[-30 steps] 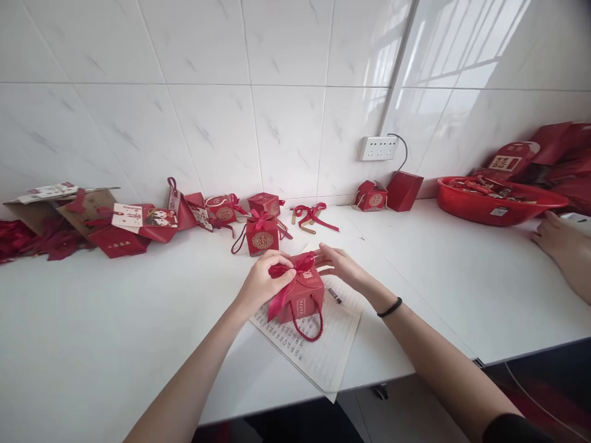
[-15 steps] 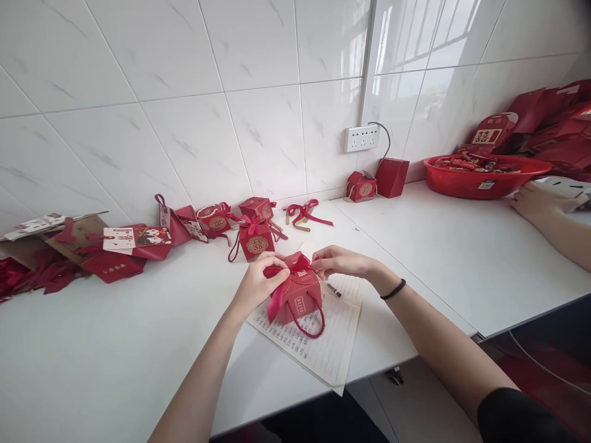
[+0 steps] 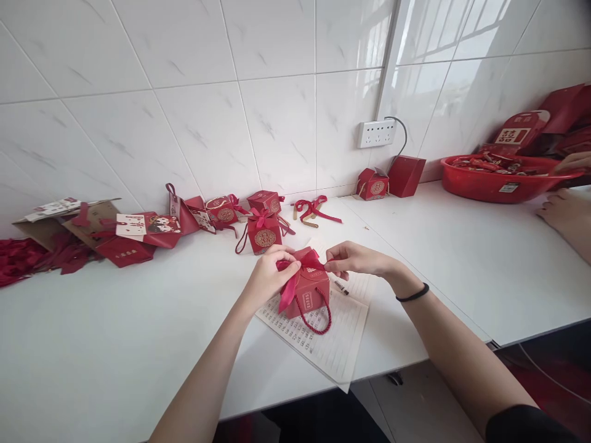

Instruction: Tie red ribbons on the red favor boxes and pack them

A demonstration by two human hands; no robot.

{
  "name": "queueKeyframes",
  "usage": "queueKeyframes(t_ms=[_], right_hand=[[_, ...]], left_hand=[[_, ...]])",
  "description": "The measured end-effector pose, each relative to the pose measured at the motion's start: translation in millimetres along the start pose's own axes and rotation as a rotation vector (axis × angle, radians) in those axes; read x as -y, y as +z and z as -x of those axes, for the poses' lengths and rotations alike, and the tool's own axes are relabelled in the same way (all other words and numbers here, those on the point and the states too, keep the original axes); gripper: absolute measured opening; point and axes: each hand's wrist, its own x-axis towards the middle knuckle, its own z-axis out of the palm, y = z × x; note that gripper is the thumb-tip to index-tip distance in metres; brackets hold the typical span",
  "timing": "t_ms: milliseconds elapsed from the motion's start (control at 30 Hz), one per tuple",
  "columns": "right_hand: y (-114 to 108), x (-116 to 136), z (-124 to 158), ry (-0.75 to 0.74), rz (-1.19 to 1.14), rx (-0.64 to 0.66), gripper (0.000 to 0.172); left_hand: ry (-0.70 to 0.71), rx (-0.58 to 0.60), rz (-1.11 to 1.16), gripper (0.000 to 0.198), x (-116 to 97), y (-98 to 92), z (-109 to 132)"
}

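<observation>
A red gift box (image 3: pixel 310 289) with a twisted cord handle stands on an open lined notebook (image 3: pixel 339 354) with handwriting on it. Across the box top lies a dark pink ribbon (image 3: pixel 310 259) formed into a bow. My left hand (image 3: pixel 276 271) pinches the ribbon's left side, its fingers resting at the box's upper left edge; a loose ribbon tail hangs below it. From the right, my right hand (image 3: pixel 351 258) is closed on the ribbon's other side, thumb and fingertips pressed together. A pen (image 3: pixel 341 287) lies on the notebook beside the box.
Behind stand several finished red boxes (image 3: pixel 265 234) and loose ribbons (image 3: pixel 316 210). Folded cartons (image 3: pixel 148 231) pile up at left. Near the wall are a small box (image 3: pixel 372 184) and a red carton (image 3: pixel 407 176). At right, another person's hands reach around a red basin (image 3: pixel 498 184) of sweets.
The view has shifted, moving the scene rightward. My right hand has drawn slightly away from the bow, still pinching ribbon. The other person's second hand now shows at the basin.
</observation>
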Motion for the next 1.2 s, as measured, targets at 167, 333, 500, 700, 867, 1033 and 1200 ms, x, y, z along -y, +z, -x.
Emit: queueKeyframes(t_ms=[167, 333, 500, 700, 867, 1033, 1200], right_hand=[[2.8, 0.6, 2.8, 0.034, -0.026, 0.032, 0.035], [5.9, 3.9, 5.9, 0.048, -0.083, 0.075, 0.036], [7.5, 5.2, 5.8, 0.042, -0.15, 0.169, 0.032], [11.6, 4.1, 4.9, 0.034, -0.162, 0.228, 0.035], [10.3, 3.0, 6.5, 0.05, -0.169, 0.288, 0.031], [7.6, 1.4, 6.9, 0.083, -0.138, 0.381, 0.034], [6.9, 1.7, 5.8, 0.076, -0.138, 0.445, 0.035]], left_hand=[[-0.016, -0.021, 0.015, 0.018, 1.3, 1.8, -1.0], [-0.026, -0.033, 0.033, 0.017, 2.6, 3.3, -1.3], [0.033, -0.004, 0.022, 0.013, 0.8, 1.6, 1.2], [0.021, 0.004, 0.008, 0.01, -3.4, 0.4, 2.0], [-0.008, 0.001, 0.008, 0.014, -3.4, 0.8, 0.6], [-0.017, -0.005, 0.011, 0.014, -3.3, 0.8, 0.4], [-0.02, 0.001, 0.007, 0.015, -5.0, 1.7, 0.8]])
